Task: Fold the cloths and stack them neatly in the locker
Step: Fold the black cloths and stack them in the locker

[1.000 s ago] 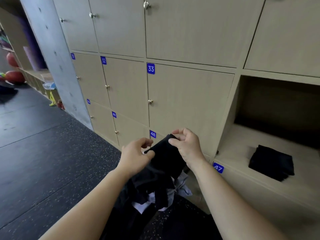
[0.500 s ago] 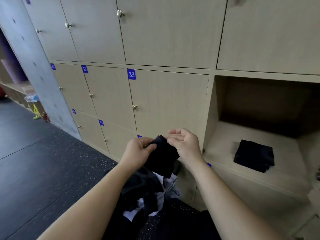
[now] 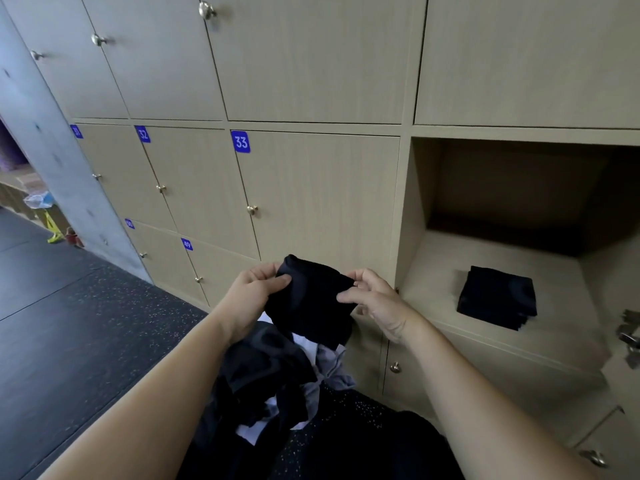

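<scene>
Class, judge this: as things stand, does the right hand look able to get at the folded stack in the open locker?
Probably yes. The locker has no door in the way, and nothing lies between the right hand and the stack. However, that hand is busy pinching a cloth.

At frame right, an open light-wood locker compartment (image 3: 415,209) has free room above and left of a folded black cloth stack (image 3: 497,297) on its floor. Closed wooden locker doors (image 3: 322,202) wall off the centre and left; a metal latch (image 3: 628,336) juts at the right edge.
</scene>
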A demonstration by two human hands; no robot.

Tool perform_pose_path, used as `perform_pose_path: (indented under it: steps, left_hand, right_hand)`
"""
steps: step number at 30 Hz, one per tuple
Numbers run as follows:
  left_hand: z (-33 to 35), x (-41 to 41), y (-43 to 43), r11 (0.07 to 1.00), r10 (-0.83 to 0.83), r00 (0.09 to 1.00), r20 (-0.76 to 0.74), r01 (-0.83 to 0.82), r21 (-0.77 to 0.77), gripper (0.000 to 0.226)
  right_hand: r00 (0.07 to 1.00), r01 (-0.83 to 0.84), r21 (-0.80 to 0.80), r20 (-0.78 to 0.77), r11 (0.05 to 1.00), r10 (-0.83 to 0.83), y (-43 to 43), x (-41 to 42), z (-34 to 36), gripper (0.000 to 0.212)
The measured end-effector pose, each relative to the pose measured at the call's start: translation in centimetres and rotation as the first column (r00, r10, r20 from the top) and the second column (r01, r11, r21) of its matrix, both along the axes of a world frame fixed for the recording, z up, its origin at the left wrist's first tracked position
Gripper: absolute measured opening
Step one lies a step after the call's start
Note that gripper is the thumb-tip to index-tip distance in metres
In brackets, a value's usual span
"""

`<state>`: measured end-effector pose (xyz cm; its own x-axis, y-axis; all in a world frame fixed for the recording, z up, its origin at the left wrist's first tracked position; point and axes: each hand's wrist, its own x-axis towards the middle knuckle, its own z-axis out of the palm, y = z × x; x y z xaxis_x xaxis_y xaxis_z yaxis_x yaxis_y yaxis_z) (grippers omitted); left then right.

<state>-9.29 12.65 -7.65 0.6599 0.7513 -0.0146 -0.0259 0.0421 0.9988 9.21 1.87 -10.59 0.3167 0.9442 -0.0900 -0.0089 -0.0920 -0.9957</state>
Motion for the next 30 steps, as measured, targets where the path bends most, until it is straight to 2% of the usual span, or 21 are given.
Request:
perform_pose_path:
  steps: [6, 9, 12, 16, 18, 20, 22, 26, 30]
  left_hand:
    - [-1.8, 0.4, 0.7, 0.98, 0.012, 1.0, 0.01, -0.009, -0.2, 0.023]
    - [-2.1, 0.7, 0.5, 0.994, 0.083, 0.991, -0.105, -0.09, -0.065, 0.03]
    - [-2.1, 0.7, 0.5, 0.986, 0.087, 0.983, -0.159, -0.063, 0.153, 0.042]
    - [-2.5, 1.2, 0.7, 0.915, 0.054, 0.967, -0.251, 0.053, 0.401, 0.014]
    - [-2.8, 1.4, 0.9, 0.902, 0.054, 0.957, -0.286, 0.077, 0.426, 0.003]
    - [-3.2, 1.4, 1.1, 0.906, 0.069, 0.947, -0.314, 0.072, 0.417, 0.016]
    - [-3.4, 1.5, 1.3, 0.918, 0.082, 0.945, -0.315, 0.052, 0.393, 0.015]
    - [-3.6, 1.8, 1.4, 0.942, 0.094, 0.949, -0.3, 0.013, 0.335, 0.019]
    - [-3.3, 2.2, 1.3, 0.955, 0.089, 0.947, -0.308, 0.007, 0.297, 0.021]
  right_hand:
    - [0.999, 0.032, 0.083, -0.022, 0.996, -0.03, 0.3, 0.6, -0.7, 0.033]
    - [0.999, 0.036, 0.108, -0.013, 0.993, -0.035, 0.4, 0.7, -0.7, 0.029]
    - [0.999, 0.038, 0.109, 0.012, 0.993, -0.04, 0.1, 0.8, -0.4, 0.027]
    - [0.996, 0.037, 0.09, 0.079, 0.995, -0.044, -0.4, 1.3, -0.4, 0.032]
    - [0.992, 0.014, 0.079, 0.127, 0.997, -0.025, -0.5, 1.5, -0.5, 0.031]
    - [0.985, 0.003, 0.08, 0.17, 0.997, -0.017, -0.5, 1.7, -0.7, 0.023]
    - [0.981, 0.015, 0.084, 0.192, 0.996, -0.031, -0.4, 1.9, -0.8, 0.015]
    - [0.988, 0.065, 0.103, 0.132, 0.993, -0.079, -0.6, 2.6, -1.0, 0.009]
    - [0.989, 0.126, 0.131, 0.059, 0.983, -0.134, -0.8, 2.9, -0.9, 0.014]
